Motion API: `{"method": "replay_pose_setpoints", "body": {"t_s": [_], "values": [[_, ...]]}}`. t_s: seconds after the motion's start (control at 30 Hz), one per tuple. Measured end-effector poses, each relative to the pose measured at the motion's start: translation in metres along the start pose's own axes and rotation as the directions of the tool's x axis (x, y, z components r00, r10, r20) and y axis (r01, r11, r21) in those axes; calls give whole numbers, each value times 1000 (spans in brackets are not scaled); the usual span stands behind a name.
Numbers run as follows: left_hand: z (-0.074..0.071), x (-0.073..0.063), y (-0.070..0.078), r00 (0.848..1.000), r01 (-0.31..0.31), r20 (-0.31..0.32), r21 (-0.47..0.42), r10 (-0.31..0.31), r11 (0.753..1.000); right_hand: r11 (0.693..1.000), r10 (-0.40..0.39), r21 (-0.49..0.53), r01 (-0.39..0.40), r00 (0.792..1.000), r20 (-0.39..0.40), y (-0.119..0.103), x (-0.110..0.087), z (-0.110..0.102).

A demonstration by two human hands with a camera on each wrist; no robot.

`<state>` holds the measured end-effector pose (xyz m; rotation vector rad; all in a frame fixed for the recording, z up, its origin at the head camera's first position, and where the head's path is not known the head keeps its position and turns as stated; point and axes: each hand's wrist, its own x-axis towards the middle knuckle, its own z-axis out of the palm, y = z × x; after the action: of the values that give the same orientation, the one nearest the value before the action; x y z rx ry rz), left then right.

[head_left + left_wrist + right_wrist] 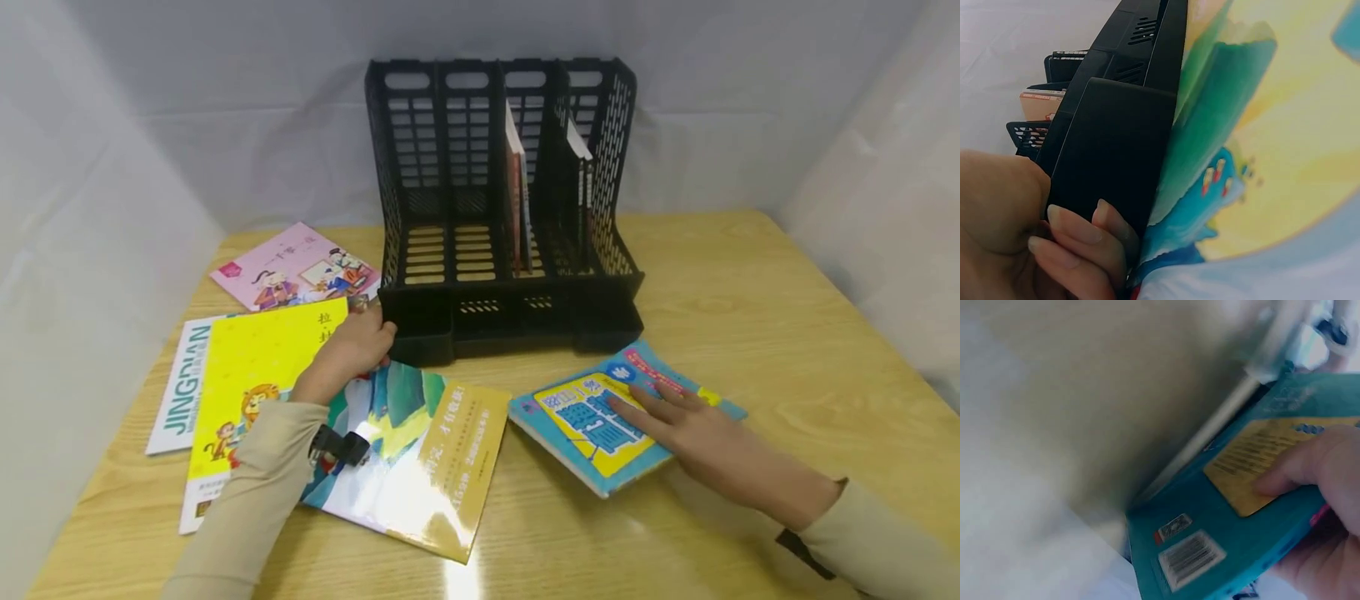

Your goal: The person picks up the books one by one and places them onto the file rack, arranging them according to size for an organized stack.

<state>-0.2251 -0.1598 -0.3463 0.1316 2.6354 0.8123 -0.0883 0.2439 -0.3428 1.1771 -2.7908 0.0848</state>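
Note:
My left hand (pixel 356 343) grips the front left corner of a black file rack (pixel 517 327). In the left wrist view its fingers (pixel 1079 234) curl against the rack's front face. Over on the right, my right hand (pixel 708 433) holds a blue book (pixel 536 417) with a yellow panel, tilted above the table. The right wrist view shows the thumb (pixel 1291 465) on the back cover, which bears a barcode, and the other fingers on the opposite side. Beneath my left wrist lies a glossy picture book (pixel 450 467) with a gold strip.
A yellow book (pixel 262 350) overlaps a white book (pixel 174 400) on the left of the wooden table (pixel 720 292). Behind them is a pink book (pixel 300 262). Thin books (pixel 517 192) stand upright in the rack's two right compartments. White sheeting (pixel 262 125) encloses the back and sides.

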Motion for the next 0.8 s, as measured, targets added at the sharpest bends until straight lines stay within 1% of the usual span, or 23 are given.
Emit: {"method": "replay_pose_setpoints", "body": {"t_s": [0.1,0.17,0.23,0.3,0.33,0.4,0.47,0.53,0.6,0.67,0.73,0.8], "values": [[1,0,-1,1000,-11,-3,-6,11,1000,993,-24,113,38,992,-124,5,2,-20],[1,0,-1,1000,-12,-5,-3,12,1000,982,-19,179,58,977,-212,10,5,-32],[0,-1,0,1000,-15,-12,1,15,1000,975,-12,205,81,948,-318,15,11,-41],[0,-1,1,1000,-14,-11,3,14,1000,974,13,211,82,910,-415,20,17,-49],[0,-1,1,1000,-12,-10,4,12,1000,970,41,231,72,891,-452,22,21,-52],[0,-1,1,1000,-9,-6,3,9,1000,954,114,296,47,858,-502,25,29,-57],[0,-1,1,1000,-6,-3,2,6,1000,931,207,365,-3,828,-521,28,38,-63],[-1,-1,0,1000,4,-6,3,-4,1000,892,309,450,-49,793,-526,29,51,-67],[-2,-1,-1,1000,5,-10,4,-5,1000,859,382,506,-76,754,-535,31,65,-69],[-2,-2,-1,1000,7,-7,1,-7,1000,819,441,567,-81,722,-533,32,79,-69],[-2,-2,0,1000,5,-4,-1,-5,1000,783,479,618,-71,703,-525,34,95,-69],[-2,-2,0,1000,5,-2,-3,-5,1000,755,496,654,-49,696,-520,38,111,-69]]}}
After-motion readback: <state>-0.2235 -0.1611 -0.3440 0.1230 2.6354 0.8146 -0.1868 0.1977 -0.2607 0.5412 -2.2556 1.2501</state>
